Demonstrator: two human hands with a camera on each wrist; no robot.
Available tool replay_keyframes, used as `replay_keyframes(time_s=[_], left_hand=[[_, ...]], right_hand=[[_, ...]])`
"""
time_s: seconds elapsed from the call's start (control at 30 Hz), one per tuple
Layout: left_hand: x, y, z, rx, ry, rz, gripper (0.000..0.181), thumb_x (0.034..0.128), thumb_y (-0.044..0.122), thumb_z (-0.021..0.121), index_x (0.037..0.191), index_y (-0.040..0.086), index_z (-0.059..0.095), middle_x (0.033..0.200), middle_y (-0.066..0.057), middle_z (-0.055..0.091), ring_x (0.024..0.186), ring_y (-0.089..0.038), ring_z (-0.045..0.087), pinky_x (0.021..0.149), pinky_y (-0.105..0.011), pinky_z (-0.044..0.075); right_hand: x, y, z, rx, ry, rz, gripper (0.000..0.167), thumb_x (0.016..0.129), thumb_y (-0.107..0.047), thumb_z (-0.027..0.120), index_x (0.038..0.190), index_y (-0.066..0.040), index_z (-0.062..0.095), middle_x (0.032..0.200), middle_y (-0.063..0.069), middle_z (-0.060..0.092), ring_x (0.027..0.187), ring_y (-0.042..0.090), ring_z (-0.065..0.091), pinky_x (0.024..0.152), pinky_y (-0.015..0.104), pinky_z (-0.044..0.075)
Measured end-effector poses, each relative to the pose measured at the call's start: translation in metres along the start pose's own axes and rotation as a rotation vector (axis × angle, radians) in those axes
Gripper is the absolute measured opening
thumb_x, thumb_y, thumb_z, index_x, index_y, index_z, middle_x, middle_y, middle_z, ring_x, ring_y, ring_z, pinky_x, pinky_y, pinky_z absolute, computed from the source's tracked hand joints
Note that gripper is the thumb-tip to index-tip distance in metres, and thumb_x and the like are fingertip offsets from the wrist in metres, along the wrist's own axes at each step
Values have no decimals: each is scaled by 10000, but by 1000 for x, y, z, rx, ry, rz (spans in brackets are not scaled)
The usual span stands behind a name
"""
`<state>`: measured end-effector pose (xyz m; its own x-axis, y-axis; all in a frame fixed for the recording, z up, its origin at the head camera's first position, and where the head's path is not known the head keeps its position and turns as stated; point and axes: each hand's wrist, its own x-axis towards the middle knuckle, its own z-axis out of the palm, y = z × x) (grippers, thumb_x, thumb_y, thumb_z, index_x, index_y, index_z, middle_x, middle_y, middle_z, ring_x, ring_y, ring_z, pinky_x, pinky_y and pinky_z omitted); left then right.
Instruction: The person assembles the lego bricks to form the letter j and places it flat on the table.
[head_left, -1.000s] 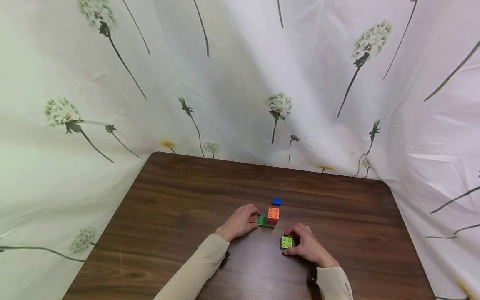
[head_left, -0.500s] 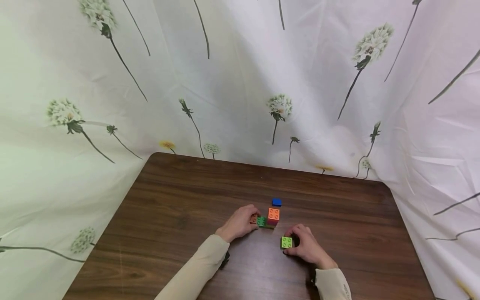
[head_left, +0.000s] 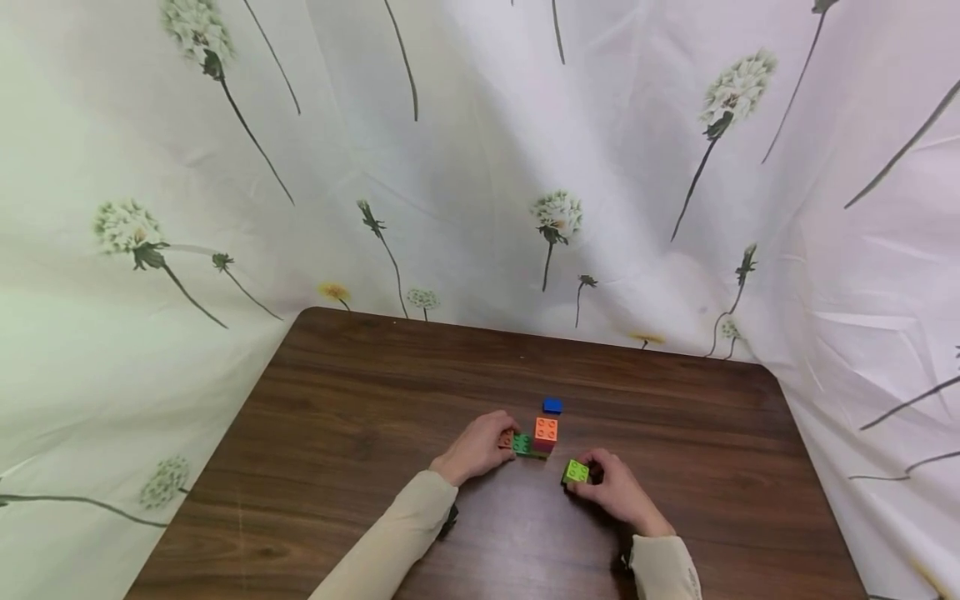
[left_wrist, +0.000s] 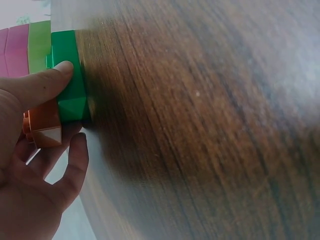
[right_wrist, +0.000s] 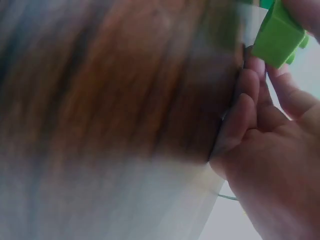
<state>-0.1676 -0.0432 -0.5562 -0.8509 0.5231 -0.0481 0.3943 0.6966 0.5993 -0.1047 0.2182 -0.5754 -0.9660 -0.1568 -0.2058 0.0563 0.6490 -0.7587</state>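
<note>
My left hand (head_left: 476,447) grips the left end of a joined group of toy building bricks on the table. In the left wrist view its thumb presses a green brick (left_wrist: 75,100) at the base. An orange-brown brick (left_wrist: 46,117) sits on that base, and beside it a lime brick (left_wrist: 39,50) with a pink brick (left_wrist: 17,50) above. A bright orange brick (head_left: 546,428) tops the stack in the head view. Just right of it, my right hand (head_left: 617,493) pinches a loose lime-green brick (head_left: 577,471) between thumb and fingers. That brick is tilted, studs up.
A small blue brick (head_left: 552,406) lies behind the stack, apart from it. All this stands on a dark wood-grain table (head_left: 360,392). A white cloth with dandelion prints (head_left: 480,167) hangs behind and beside the table.
The right hand has tilted the lime-green brick and shifted it slightly away from me. The left hand and the joined bricks stay where they were.
</note>
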Motion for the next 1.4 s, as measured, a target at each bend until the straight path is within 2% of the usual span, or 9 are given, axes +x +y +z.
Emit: replay_keyframes(time_s=[0.13,0.27,0.43,0.63,0.8,1.0,1.07,1.23,1.4], left_hand=[[-1,-1,0,12,10,15,273,825,192,760,1079,129,678,1009,22,632,891,-80,572,830,-289,488],[-1,-2,0,20,16,23,270,830,199,755,1080,132,679,1007,26,631,889,-77,570,829,-285,488],[-1,-2,0,16,14,30,269,831,196,754,1080,130,679,1008,21,633,885,-80,569,822,-280,486],[-2,0,-1,-5,15,22,277,820,180,759,1079,123,679,991,23,625,857,-76,558,796,-263,478],[-2,1,-2,-7,11,13,277,818,177,762,1076,125,680,984,28,619,847,-71,548,787,-255,472],[-2,2,-3,-7,12,18,271,818,166,762,1072,118,679,988,22,623,855,-76,554,787,-260,472],[-2,2,-2,-8,11,20,271,818,160,760,1073,116,678,994,17,625,861,-84,558,793,-263,472],[-2,1,-2,-12,11,16,271,818,156,757,1074,115,677,988,20,621,855,-93,558,791,-253,465],[-2,1,-1,-16,28,37,262,812,143,760,1058,103,680,962,14,618,833,-86,549,770,-247,460]], right_hand=[[2,-2,1,74,45,66,325,796,-234,775,1036,-71,628,862,30,608,760,137,530,649,255,440],[3,-5,4,136,124,69,322,825,-205,755,1089,-61,639,896,42,649,771,121,562,630,235,458],[5,-13,8,224,188,13,381,890,-245,695,1220,-78,602,1003,90,672,797,110,596,640,236,484],[7,-36,4,296,261,-109,414,931,-290,639,1295,-108,561,1074,107,645,831,112,576,690,232,473],[7,-54,3,256,280,-200,389,936,-196,633,1305,-97,560,1075,107,648,870,143,591,729,262,499],[-2,-85,-4,176,290,-327,372,910,-49,637,1272,3,568,1101,169,633,890,264,601,730,309,523],[-1,-84,-5,157,279,-365,375,911,-75,645,1273,-6,572,1116,129,627,890,221,591,721,289,521],[11,-65,1,126,263,-437,393,909,-144,662,1293,-128,580,1135,26,610,907,99,556,713,261,521],[11,-70,1,85,273,-481,410,889,-125,686,1288,-123,591,1143,41,610,884,93,560,695,274,523]])
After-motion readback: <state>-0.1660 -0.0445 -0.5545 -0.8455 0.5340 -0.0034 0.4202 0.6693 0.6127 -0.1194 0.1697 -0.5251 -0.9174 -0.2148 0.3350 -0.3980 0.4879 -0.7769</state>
